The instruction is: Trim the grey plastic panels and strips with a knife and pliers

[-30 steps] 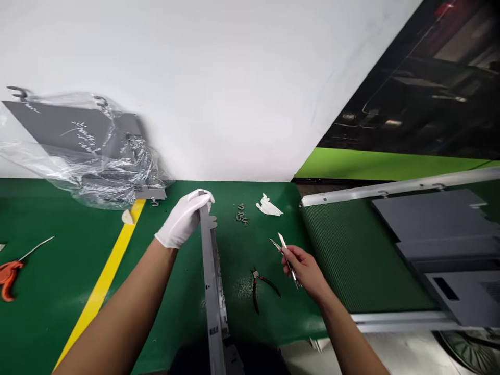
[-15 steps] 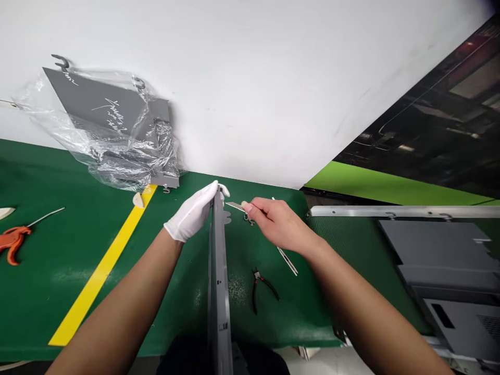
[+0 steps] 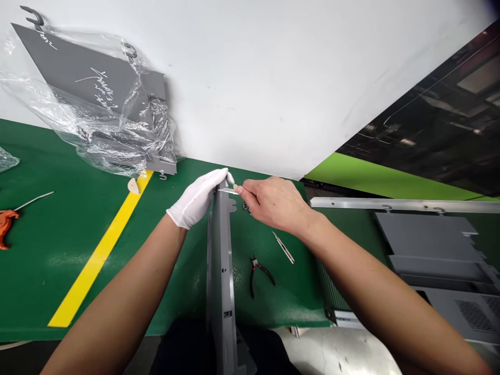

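A grey sheet-metal panel [image 3: 227,250] stands on edge in front of me, its long narrow side facing up. My left hand [image 3: 198,197], in a white glove, grips the far end of it, with fingers wrapped over the top. Bare and closed, my right hand [image 3: 273,203] pinches a thin knife blade [image 3: 228,191]. That blade lies across the panel's upper edge, close to the gloved fingertips. Most of the blade's rear end is hidden in my fingers. Small grey hooks [image 3: 246,207] lie on the green mat just below my right hand.
Cutting pliers [image 3: 261,275] and tweezers [image 3: 283,247] lie right of the panel. A plastic-wrapped grey part [image 3: 105,99] leans on the white wall. Left are an orange-handled tool [image 3: 8,221], a yellow tape strip [image 3: 102,249] and a pale wedge [image 3: 133,186]. A conveyor [image 3: 332,260] with grey panels stands right.
My right hand has moved left and slightly up, bringing the blade onto the panel's edge. The tweezers are now uncovered. My view has shifted a little.
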A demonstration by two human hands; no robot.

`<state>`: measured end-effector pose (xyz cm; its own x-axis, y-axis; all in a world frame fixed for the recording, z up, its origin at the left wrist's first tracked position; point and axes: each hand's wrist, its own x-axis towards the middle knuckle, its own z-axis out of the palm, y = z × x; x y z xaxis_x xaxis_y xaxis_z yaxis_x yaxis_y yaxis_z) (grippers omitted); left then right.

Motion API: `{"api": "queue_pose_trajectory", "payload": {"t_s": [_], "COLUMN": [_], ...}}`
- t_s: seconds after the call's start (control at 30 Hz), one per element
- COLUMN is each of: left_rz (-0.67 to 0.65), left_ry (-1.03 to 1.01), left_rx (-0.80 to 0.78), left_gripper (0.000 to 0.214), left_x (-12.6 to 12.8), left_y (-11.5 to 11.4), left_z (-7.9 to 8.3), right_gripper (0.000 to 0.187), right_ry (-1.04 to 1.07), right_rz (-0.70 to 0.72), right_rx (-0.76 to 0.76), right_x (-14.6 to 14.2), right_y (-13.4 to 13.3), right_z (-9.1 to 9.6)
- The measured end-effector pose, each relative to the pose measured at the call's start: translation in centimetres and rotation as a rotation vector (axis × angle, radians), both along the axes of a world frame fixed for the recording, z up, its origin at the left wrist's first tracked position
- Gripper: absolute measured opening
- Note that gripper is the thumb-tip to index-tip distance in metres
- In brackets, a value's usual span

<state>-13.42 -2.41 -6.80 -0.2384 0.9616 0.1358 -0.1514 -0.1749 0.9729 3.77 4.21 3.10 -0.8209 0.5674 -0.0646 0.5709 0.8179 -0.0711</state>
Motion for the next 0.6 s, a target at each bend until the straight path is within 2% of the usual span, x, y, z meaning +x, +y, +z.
{"api": "queue_pose_trajectory", "payload": {"t_s": [0.23,0.6], "left_rz": [-0.005,0.011], "left_ry": [-0.013,-0.011], "left_rx": [0.024,0.06], "left_gripper": [0.037,0.035], "left_x": [0.0,-0.1], "left_y": [0.1,0.5], "left_z": [0.0,-0.7], "right_gripper": [0.05,0.054], "right_ry": [-0.078,-0.131], "right_rz": [0.04,0.059], "right_rx": [0.138,0.21], "right_x": [0.1,0.3], "right_y": [-0.6,-1.0], "right_z": [0.9,1.1]}}
